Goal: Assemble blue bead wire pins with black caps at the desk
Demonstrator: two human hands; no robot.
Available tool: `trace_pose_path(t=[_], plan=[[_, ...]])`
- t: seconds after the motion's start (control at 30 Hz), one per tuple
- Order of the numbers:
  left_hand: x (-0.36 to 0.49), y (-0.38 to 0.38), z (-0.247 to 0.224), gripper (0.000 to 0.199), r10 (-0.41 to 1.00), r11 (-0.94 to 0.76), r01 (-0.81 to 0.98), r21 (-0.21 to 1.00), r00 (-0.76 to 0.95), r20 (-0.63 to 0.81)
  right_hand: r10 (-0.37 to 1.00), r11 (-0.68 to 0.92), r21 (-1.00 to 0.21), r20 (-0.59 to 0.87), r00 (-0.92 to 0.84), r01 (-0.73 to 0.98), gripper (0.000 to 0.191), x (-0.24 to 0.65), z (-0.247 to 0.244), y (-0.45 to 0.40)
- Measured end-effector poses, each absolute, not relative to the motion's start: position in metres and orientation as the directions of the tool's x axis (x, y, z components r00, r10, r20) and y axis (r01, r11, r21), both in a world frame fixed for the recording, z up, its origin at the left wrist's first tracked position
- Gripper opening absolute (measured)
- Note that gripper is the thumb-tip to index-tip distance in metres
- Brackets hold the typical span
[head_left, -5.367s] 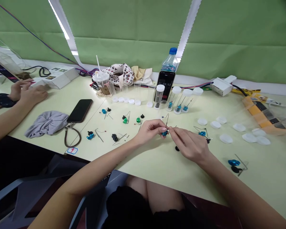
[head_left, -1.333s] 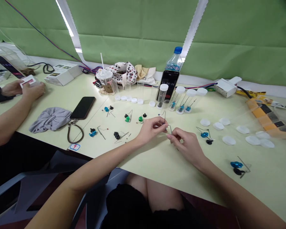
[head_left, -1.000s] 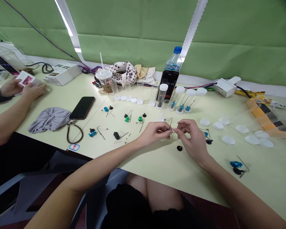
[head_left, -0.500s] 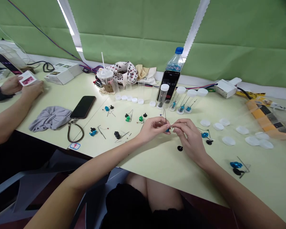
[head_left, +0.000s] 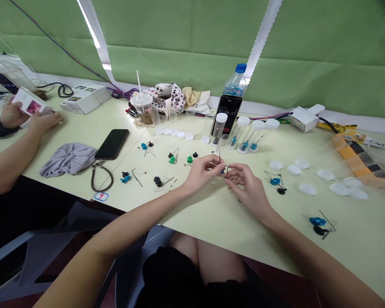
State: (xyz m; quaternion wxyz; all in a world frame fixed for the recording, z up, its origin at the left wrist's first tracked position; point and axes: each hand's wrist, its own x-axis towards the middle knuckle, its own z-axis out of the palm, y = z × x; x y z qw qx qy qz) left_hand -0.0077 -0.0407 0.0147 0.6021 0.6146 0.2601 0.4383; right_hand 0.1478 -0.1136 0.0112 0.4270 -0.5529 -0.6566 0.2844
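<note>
Blue part (head_left: 222, 171) sits between left fingers (head_left: 212, 160) clamped on it; right fingers (head_left: 240, 168) pinch a thin rod (head_left: 227, 169) alongside.

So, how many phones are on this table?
3: a flat phone beside the grey cloth, a timer phone in front of the bottle, and a far-left phone. Others may be hidden.

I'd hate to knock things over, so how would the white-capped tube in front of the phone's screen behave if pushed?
The tube would probably tip easily, being tall and narrow and standing on end. Once down, being round, it may roll. It is likely light, since it looks like thin clear plastic holding little.
</note>
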Motion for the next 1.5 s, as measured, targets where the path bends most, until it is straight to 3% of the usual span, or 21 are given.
trace_pose_path(t=[0.13, 0.27, 0.37, 0.47, 0.57, 0.63, 0.77, 0.9, 1.0, 1.2, 1.5], plan=[[-0.008, -0.041, 0.015, 0.026, 0.854, -0.136, -0.18, 0.974, 0.477, 0.208, 0.959, 0.268, -0.813, 0.275, -0.064, 0.517, 0.051, 0.145, 0.013, -0.116], [-0.009, -0.04, 0.013, 0.026, 0.854, -0.144, -0.164, 0.976, 0.478, 0.206, 0.935, 0.328, -0.69, 0.332, -0.12, 0.645, 0.059, 0.142, 0.013, -0.119], [-0.01, -0.038, 0.012, 0.027, 0.849, -0.139, -0.162, 0.977, 0.488, 0.202, 0.89, 0.403, -0.535, 0.42, -0.18, 0.743, 0.051, 0.142, 0.013, -0.12], [-0.01, -0.037, 0.009, 0.029, 0.842, -0.126, -0.171, 0.977, 0.503, 0.197, 0.81, 0.494, -0.393, 0.531, -0.247, 0.776, 0.031, 0.144, 0.014, -0.12], [-0.009, -0.037, 0.007, 0.03, 0.814, -0.091, -0.167, 0.982, 0.555, 0.17, 0.742, 0.54, -0.327, 0.62, -0.255, 0.776, 0.011, 0.148, 0.016, -0.121], [-0.008, -0.038, 0.006, 0.03, 0.788, -0.067, -0.149, 0.987, 0.598, 0.144, 0.755, 0.507, -0.368, 0.626, -0.196, 0.779, 0.008, 0.151, 0.019, -0.121], [-0.008, -0.041, 0.007, 0.029, 0.761, -0.028, -0.123, 0.992, 0.641, 0.101, 0.851, 0.375, -0.607, 0.526, 0.0, 0.701, 0.012, 0.156, 0.023, -0.119], [-0.008, -0.042, 0.009, 0.028, 0.756, 0.01, -0.114, 0.993, 0.651, 0.067, 0.92, 0.275, -0.854, 0.367, 0.137, 0.441, 0.017, 0.157, 0.026, -0.116], [-0.008, -0.042, 0.008, 0.027, 0.743, 0.03, -0.125, 0.992, 0.666, 0.062, 0.953, 0.186, -0.948, 0.238, 0.187, 0.257, 0.021, 0.158, 0.028, -0.112], [-0.006, -0.039, 0.005, 0.032, 0.7, 0.115, -0.109, 0.987, 0.714, -0.003, 0.986, 0.007, -1.0, 0.009, 0.169, 0.008, 0.026, 0.16, 0.027, -0.106], [-0.008, -0.042, 0.011, 0.036, 0.719, 0.121, -0.101, 0.987, 0.694, -0.017, 0.985, -0.11, -0.976, -0.132, 0.107, -0.185, 0.025, 0.164, 0.022, -0.103]])
